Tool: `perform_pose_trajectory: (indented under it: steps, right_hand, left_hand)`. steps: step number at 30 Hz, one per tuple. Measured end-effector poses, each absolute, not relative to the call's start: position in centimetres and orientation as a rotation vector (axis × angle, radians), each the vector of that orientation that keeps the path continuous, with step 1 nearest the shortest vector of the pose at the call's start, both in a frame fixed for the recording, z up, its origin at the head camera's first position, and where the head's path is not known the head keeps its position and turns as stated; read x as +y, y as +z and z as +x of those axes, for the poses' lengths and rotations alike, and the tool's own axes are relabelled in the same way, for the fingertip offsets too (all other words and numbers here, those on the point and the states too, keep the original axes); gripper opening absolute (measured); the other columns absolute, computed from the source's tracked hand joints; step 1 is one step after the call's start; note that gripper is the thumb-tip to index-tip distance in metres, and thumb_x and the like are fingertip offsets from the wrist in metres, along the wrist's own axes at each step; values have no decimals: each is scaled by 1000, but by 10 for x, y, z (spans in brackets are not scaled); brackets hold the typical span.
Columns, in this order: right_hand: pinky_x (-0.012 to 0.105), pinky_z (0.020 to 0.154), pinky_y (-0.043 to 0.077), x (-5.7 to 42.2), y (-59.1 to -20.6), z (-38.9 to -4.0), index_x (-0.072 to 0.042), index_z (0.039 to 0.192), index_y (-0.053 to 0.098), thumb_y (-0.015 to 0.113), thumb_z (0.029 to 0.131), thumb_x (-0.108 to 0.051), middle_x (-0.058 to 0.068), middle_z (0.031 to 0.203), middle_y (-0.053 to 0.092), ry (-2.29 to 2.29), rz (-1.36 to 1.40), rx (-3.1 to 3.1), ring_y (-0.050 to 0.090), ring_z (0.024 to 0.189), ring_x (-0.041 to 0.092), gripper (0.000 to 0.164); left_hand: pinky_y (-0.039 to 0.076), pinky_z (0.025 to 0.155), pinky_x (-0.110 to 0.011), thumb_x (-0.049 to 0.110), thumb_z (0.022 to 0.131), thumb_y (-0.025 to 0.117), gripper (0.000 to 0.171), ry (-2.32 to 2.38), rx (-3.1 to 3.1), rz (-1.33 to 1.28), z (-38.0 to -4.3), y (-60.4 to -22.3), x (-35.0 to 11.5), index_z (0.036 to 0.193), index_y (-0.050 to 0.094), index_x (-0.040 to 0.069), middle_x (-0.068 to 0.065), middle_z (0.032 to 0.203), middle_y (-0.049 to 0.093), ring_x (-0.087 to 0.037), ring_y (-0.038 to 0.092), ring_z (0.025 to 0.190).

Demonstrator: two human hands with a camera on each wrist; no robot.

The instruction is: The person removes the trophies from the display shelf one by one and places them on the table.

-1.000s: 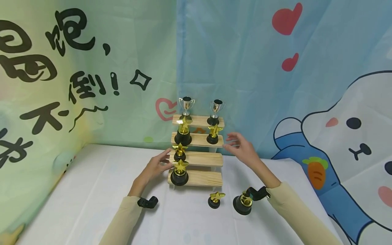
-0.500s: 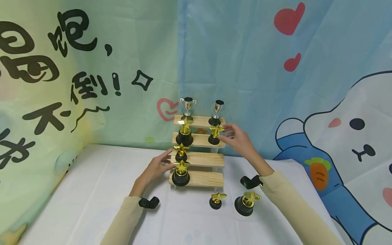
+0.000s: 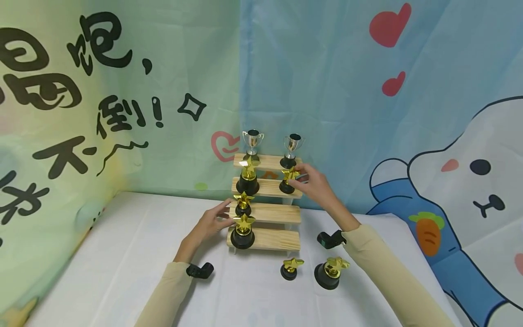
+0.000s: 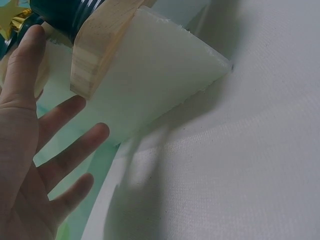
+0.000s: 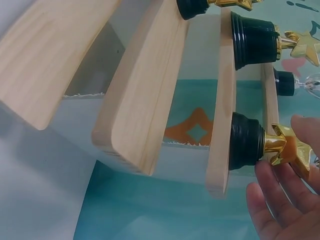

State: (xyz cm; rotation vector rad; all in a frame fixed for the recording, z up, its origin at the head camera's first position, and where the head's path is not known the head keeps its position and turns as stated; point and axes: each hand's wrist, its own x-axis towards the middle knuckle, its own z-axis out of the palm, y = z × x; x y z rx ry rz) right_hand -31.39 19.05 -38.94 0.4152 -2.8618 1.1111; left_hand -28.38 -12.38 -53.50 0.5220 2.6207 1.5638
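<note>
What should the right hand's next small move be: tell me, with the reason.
Probably gently close the right hand on the star trophy beside it. Its thumb and fingers lie either side of the star, though whether they press it is unclear, and the base stands upright on the shelf.

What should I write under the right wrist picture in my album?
A right hand has its thumb and fingers around a gold star trophy standing on a wooden shelf.
</note>
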Motion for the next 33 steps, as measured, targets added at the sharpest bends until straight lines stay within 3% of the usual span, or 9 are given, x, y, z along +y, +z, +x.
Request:
perform_pose_trajectory:
  steps: [14, 25, 33]
  right_hand:
    - [39, 70, 52, 188, -394, -319, -6, 119, 54, 59, 90, -25, 15, 112, 61, 1048, 451, -2838, 62, 98, 30, 35]
    - [39, 73, 52, 190, -393, -317, -6, 118, 55, 59, 90, -26, 15, 112, 61, 1052, 459, -2856, 61, 98, 29, 35]
    - [39, 73, 52, 189, -389, -310, -5, 118, 56, 60, 89, -26, 15, 113, 61, 1042, 505, -2857, 61, 97, 29, 36]
  left_hand:
    - [50, 89, -40, 25, 82, 69, 65, 1571, 2611, 528, -284, -534, -123, 140, 39, 26, -13, 121, 62, -24, 63, 102]
    - [51, 86, -34, 27, 80, 71, 69, 1601, 2599, 531, -283, -534, -123, 141, 38, 25, -11, 117, 65, -23, 64, 98]
    - [51, 87, -37, 28, 81, 70, 66, 1593, 2603, 532, -284, -534, -123, 140, 39, 27, -12, 118, 64, -24, 64, 100]
